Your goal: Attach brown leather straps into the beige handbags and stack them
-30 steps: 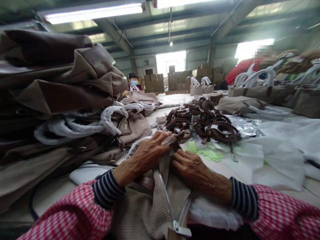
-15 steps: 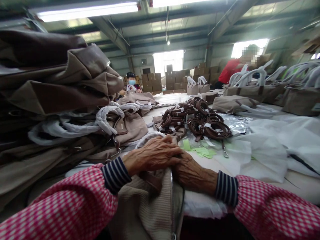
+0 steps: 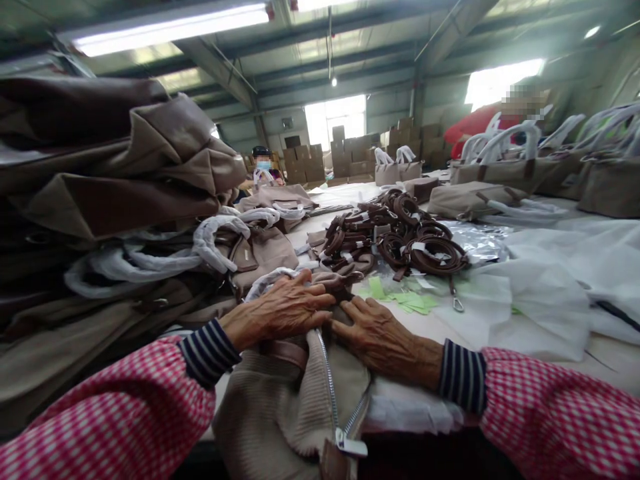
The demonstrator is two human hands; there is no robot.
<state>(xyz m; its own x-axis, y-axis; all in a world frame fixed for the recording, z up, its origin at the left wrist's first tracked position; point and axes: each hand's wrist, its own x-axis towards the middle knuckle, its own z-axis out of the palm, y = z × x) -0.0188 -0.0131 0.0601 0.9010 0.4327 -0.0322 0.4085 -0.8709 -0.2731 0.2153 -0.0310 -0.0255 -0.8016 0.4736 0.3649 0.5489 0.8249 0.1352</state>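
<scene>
A beige ribbed handbag (image 3: 270,407) with brown trim lies in front of me at the table edge. Its zipper (image 3: 329,373) is unzipped and spread into a V, with a metal pull (image 3: 350,443) at the near end. My left hand (image 3: 285,307) grips the bag's upper left edge, fingers bent over the zipper side. Opposite it, my right hand (image 3: 385,337) holds the right edge, its fingertips curled on the fabric close to the left fingers. A white-wrapped handle (image 3: 270,280) shows just behind my left hand.
Stacked bags (image 3: 125,160) rise high on the left. Beyond my hands lie coiled brown straps (image 3: 395,233) and green paper slips (image 3: 410,300). White wrapping sheets (image 3: 540,293) cover the right side. Finished-looking bags (image 3: 500,175) stand behind. A person in red (image 3: 475,127) and a masked person (image 3: 263,170) are farther back.
My hands have moved apart, the left one going left, the right one slightly right. The zipper opening has widened, and its pull now shows at the near end.
</scene>
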